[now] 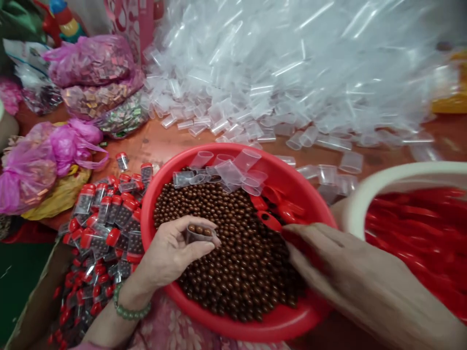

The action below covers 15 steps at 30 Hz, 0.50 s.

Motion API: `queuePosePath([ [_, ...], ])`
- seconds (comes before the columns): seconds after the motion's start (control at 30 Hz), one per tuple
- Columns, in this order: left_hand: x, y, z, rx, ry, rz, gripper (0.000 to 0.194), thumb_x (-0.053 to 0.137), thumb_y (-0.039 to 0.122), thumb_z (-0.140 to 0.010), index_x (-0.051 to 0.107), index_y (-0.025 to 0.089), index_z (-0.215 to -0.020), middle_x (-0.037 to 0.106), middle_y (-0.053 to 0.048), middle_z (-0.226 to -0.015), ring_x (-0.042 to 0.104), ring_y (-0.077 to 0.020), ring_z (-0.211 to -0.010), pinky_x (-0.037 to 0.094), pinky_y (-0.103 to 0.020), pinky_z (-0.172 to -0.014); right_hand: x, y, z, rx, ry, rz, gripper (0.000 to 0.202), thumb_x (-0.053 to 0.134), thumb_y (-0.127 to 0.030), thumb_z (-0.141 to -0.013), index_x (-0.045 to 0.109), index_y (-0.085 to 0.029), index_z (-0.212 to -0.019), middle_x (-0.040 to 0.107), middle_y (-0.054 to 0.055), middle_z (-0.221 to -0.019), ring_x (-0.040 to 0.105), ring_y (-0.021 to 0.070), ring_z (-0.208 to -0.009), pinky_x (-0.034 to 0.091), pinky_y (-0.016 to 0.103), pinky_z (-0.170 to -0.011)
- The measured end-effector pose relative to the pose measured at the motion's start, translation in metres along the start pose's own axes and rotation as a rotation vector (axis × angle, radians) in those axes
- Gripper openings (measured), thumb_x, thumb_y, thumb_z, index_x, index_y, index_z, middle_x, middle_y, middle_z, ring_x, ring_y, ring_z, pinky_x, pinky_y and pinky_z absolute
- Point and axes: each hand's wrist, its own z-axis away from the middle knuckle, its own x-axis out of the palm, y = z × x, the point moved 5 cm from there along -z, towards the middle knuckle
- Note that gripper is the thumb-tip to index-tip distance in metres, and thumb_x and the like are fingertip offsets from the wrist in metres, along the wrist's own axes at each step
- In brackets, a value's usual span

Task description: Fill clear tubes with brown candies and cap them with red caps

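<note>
A wide red basin (158, 182) holds many small round brown balls (237, 253). Over its left half, my left hand (175, 250) grips a clear plastic container (199, 234) with brown balls inside, its open end facing up. My right hand (328, 257), blurred by motion, reaches in from the right; its fingertips are at a red cap (269, 220). More red caps (290, 211) lie in the basin's right side, and several clear empty containers (229, 172) rest along its far side.
Filled red-capped containers (109, 218) are heaped to the left. A large pile of clear containers (270, 73) covers the back of the table (146, 146). Pink bags (91, 61) stand at the back left. At right is a white tub (359, 194) of red pieces.
</note>
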Motion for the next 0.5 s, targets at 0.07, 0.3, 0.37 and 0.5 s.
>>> queuePosePath([
  [0.07, 0.001, 0.000, 0.001, 0.011, -0.012, 0.009, 0.015, 0.075, 0.018, -0.075, 0.071, 0.015, -0.090, 0.074, -0.003, -0.085, 0.069, -0.0130, -0.080, 0.052, -0.025, -0.081, -0.004, -0.010, -0.004, 0.046, 0.000, -0.232, 0.015, 0.051, -0.024, -0.095, 0.063, -0.025, -0.104, 0.072, 0.008, -0.095, 0.071, 0.0240, -0.079, 0.056, 0.035, -0.065],
  [0.3, -0.004, -0.007, 0.002, 0.038, 0.058, -0.016, 0.020, 0.077, 0.021, -0.073, 0.066, 0.015, -0.089, 0.071, -0.008, -0.112, 0.064, -0.0158, -0.094, 0.048, -0.026, -0.082, 0.007, -0.042, -0.020, 0.195, -0.036, -0.791, 0.014, 0.061, -0.033, -0.092, 0.071, -0.028, -0.100, 0.074, 0.004, -0.098, 0.071, 0.0195, -0.087, 0.059, 0.027, -0.074],
  [0.37, -0.005, -0.009, 0.002, 0.040, 0.058, -0.038, 0.024, 0.077, 0.023, -0.073, 0.067, 0.014, -0.092, 0.072, -0.007, -0.102, 0.063, -0.0144, -0.087, 0.048, -0.027, -0.081, 0.016, -0.043, -0.020, 0.267, -0.094, -0.860, 0.018, 0.066, -0.040, -0.088, 0.071, -0.026, -0.098, 0.075, 0.004, -0.093, 0.072, 0.0191, -0.083, 0.059, 0.026, -0.071],
  [0.5, -0.003, -0.007, 0.005, 0.049, 0.074, -0.120, 0.025, 0.078, 0.022, -0.070, 0.068, 0.012, -0.091, 0.071, -0.005, -0.090, 0.062, -0.0138, -0.083, 0.046, -0.026, -0.080, 0.028, -0.041, -0.024, 0.416, -0.173, -1.062, 0.033, 0.075, -0.048, -0.077, 0.067, -0.022, -0.095, 0.074, 0.006, -0.088, 0.072, 0.0188, -0.079, 0.060, 0.026, -0.068],
])
